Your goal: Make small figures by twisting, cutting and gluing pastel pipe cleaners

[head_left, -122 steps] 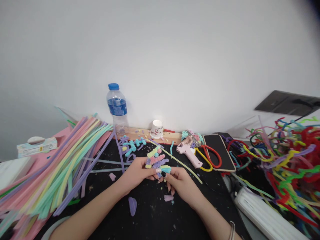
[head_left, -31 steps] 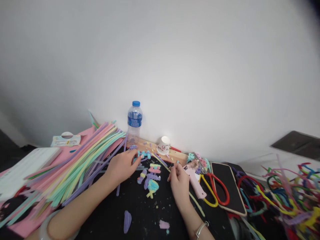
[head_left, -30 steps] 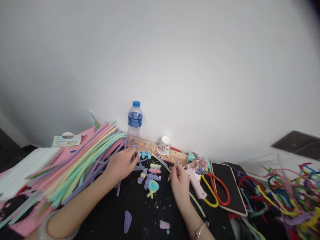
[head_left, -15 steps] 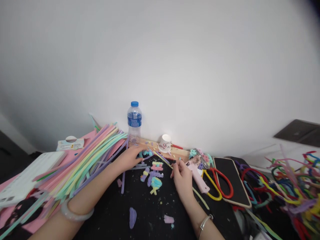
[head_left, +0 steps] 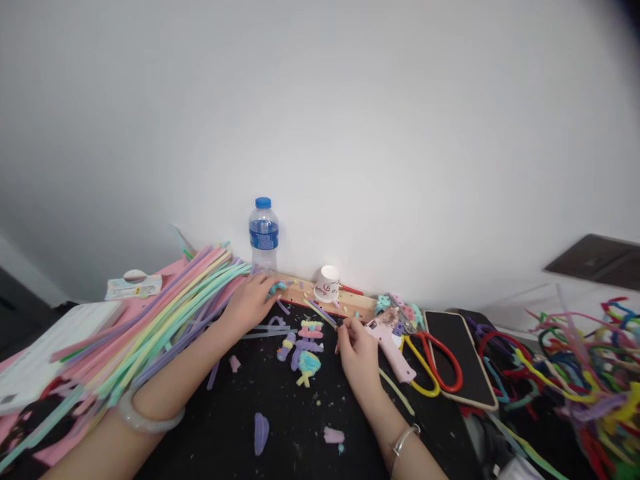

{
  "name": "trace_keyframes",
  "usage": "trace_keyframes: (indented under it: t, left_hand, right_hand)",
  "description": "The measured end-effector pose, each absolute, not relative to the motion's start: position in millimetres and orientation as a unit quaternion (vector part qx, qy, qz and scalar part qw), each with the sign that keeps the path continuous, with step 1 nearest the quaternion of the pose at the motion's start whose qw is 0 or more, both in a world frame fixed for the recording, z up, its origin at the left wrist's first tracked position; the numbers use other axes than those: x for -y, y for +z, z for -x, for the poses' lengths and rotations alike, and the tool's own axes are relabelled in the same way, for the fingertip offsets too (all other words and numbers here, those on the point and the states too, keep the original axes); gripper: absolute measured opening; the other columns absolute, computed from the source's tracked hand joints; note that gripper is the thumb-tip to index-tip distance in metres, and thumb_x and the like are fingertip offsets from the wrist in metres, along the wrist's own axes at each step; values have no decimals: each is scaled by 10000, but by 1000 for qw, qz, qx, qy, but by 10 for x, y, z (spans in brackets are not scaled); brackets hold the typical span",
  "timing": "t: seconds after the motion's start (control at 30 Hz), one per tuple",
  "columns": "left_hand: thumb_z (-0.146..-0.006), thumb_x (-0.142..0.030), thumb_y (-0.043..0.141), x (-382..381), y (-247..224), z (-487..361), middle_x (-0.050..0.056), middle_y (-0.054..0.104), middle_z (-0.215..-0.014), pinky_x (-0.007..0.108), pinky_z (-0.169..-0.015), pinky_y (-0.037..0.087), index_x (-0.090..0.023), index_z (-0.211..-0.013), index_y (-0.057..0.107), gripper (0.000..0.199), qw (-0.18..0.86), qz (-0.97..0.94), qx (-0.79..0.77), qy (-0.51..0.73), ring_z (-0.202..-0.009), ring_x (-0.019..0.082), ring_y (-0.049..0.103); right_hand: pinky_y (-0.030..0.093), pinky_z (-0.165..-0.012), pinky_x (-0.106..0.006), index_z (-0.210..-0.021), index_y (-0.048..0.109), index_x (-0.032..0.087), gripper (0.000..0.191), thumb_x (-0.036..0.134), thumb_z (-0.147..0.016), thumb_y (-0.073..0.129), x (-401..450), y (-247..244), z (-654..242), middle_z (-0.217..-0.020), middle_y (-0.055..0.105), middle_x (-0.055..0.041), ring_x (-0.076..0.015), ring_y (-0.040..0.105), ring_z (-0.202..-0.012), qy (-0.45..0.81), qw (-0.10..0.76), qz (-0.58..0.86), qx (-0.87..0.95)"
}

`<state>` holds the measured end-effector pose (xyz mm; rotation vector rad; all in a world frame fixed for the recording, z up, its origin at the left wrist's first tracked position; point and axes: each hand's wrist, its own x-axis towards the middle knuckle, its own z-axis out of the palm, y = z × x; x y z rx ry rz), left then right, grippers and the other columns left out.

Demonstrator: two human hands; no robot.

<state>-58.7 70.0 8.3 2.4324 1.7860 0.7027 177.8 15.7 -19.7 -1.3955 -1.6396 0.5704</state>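
Note:
My left hand [head_left: 253,303] reaches to the back of the black table, its fingers curled around a blue fuzzy pipe-cleaner piece [head_left: 277,287] that is partly hidden. My right hand [head_left: 357,353] is closed in a pinch beside the pink glue gun [head_left: 393,350]; what lies between its fingertips is too small to make out. A thin yellow pipe cleaner [head_left: 315,308] runs up to those fingertips. Between the hands lie a blue-and-yellow fuzzy shape [head_left: 309,363], a pink-and-yellow one [head_left: 311,329], a purple one [head_left: 300,350] and a purple loop [head_left: 276,323].
Pastel pipe cleaners [head_left: 175,320] are heaped at left. Behind stand a water bottle [head_left: 263,233] and a paper cup [head_left: 327,283]. Red-and-yellow-handled scissors [head_left: 443,363] lie by a phone [head_left: 460,353] at right, near tangled bright pipe cleaners [head_left: 575,373]. Purple [head_left: 261,433] and pink scraps [head_left: 333,435] sit in front.
My left hand has moved a little left and back, the blue piece shifting with it. The long purple pipe cleaner near that wrist has swung left under the arm. My right hand barely moves.

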Motion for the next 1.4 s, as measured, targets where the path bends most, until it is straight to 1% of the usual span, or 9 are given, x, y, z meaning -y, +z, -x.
trace_keyframes:
  t: [0.2,0.4,0.67,0.87,0.93,1.1,1.2,1.33,1.4]
  left_hand:
    - [-775,-298,581,-508,147,606,56,606,-1113,360,-946,384,-245,-1047,602,277,115,-852,-471,200,-1092,233,502]
    - [-794,-255,528,-452,111,589,54,622,-958,317,-816,422,-204,-901,606,142,172,-854,-470,144,-924,213,561]
    - [-748,-290,545,-364,208,726,19,610,-780,288,-639,384,-217,-719,571,82,110,-830,-543,66,-731,202,572]
    - [-675,-246,581,-278,251,861,-2,614,-668,259,-499,308,-230,-634,582,44,162,-771,-616,-4,-639,203,577]
    - [-658,-243,587,-260,250,903,-7,609,-648,258,-481,293,-231,-618,585,42,171,-759,-629,-7,-612,199,574]
    - [-618,-242,596,-264,194,1074,-8,608,-622,259,-477,296,-231,-588,569,42,170,-747,-643,1,-586,202,577]
    - [-615,-257,583,-278,184,1168,0,614,-627,261,-467,286,-231,-589,566,40,160,-734,-660,-9,-585,208,575]
    - [-636,-298,556,-298,222,1234,18,625,-650,268,-477,283,-228,-591,544,84,136,-717,-683,-17,-603,220,576]
    - [-645,-308,543,-308,240,1252,30,627,-658,275,-490,292,-224,-598,531,97,118,-712,-692,-8,-619,229,579]
  right_hand:
    - [297,-505,-221,-881,534,213,91,266,-838,473,-64,-95,-1676,-540,530,48,-139,523,-504,179,311,561,746]
    - [283,-498,-220,-1010,516,208,274,251,-743,562,-17,-66,-1576,-670,597,12,-154,549,-550,154,243,576,765]
    - [294,-510,-218,-1023,517,214,293,228,-734,555,-33,-74,-1578,-618,583,29,-158,565,-579,188,237,590,749]
    - [291,-496,-230,-1145,496,227,472,320,-698,617,56,10,-1495,-638,605,1,-195,580,-579,189,191,598,755]
    - [301,-489,-227,-1151,498,232,485,271,-684,623,81,10,-1447,-627,608,1,-197,584,-569,223,181,597,749]
    - [377,-522,-236,-1120,495,216,442,183,-689,590,45,-53,-1309,-706,645,-23,-194,602,-610,290,216,592,720]
    - [419,-577,-254,-1129,477,197,473,161,-673,597,-47,-80,-1212,-795,665,-52,-201,623,-673,298,231,597,708]
    - [448,-656,-280,-1094,472,180,417,151,-695,590,-213,-87,-1076,-964,659,-111,-201,639,-738,278,264,594,707]
    - [447,-655,-301,-1114,458,162,428,171,-709,596,-295,-88,-1016,-920,663,-124,-230,639,-759,245,251,609,711]
